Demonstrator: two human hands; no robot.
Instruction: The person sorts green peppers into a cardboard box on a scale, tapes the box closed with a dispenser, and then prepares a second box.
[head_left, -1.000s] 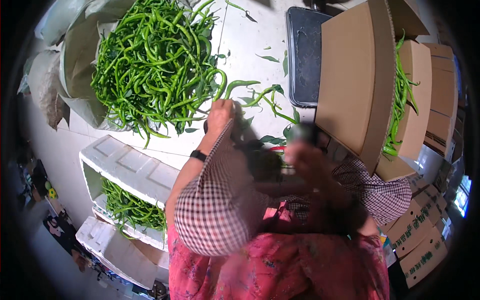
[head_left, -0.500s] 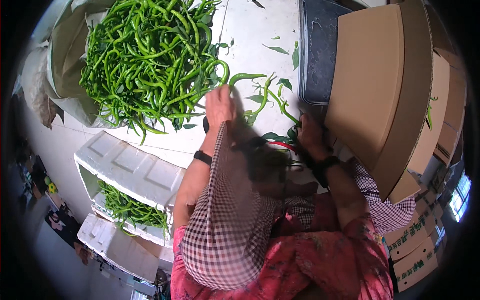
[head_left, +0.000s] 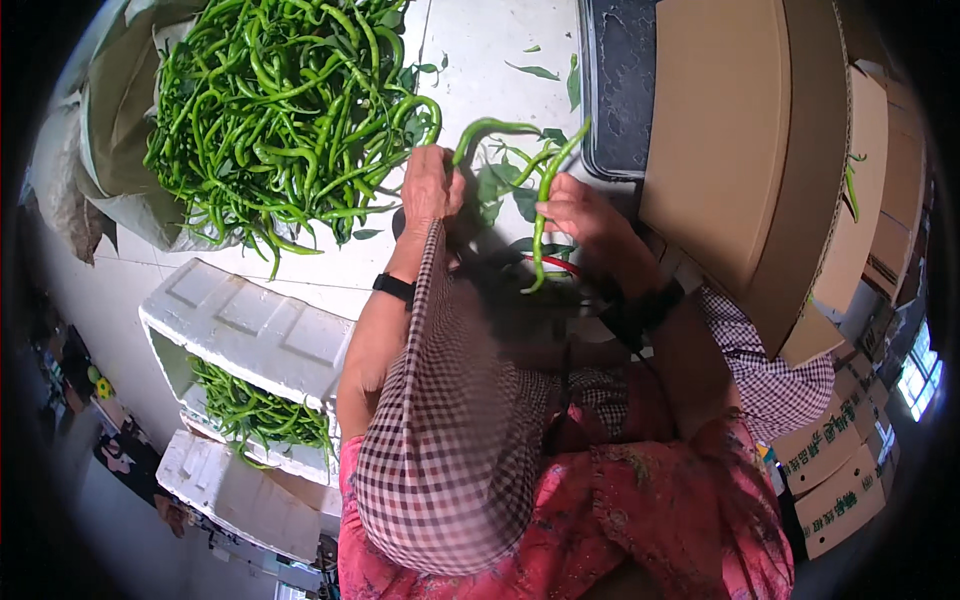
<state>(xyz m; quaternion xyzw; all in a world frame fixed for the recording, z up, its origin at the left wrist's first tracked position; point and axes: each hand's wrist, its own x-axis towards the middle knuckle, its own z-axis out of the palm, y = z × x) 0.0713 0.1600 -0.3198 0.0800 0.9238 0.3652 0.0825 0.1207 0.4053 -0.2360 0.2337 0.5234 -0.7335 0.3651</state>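
My right hand [head_left: 565,212] pinches a long, curved green pepper [head_left: 550,185], held upright over scattered leaves. My left hand [head_left: 432,182] is at the right edge of a big heap of green peppers [head_left: 280,110], fingers curled beside a bent pepper [head_left: 490,126]; what they grip is hidden. A few more peppers and leaves [head_left: 492,185] lie on the white tiles between the hands and the dark tray. A red thing [head_left: 560,262] shows below my right hand.
Sacking [head_left: 110,150] lies behind the heap. Foam boxes [head_left: 240,310], one holding peppers [head_left: 260,420], stand lower left. A dark tray [head_left: 615,100] borders large cardboard boxes [head_left: 720,160] at right, with more cartons [head_left: 840,500] lower right. Checked cloth [head_left: 440,480] hangs over my front.
My right hand has moved up from beside the cardboard box and now holds a green pepper aloft. My left hand has shifted up the picture along the heap's edge.
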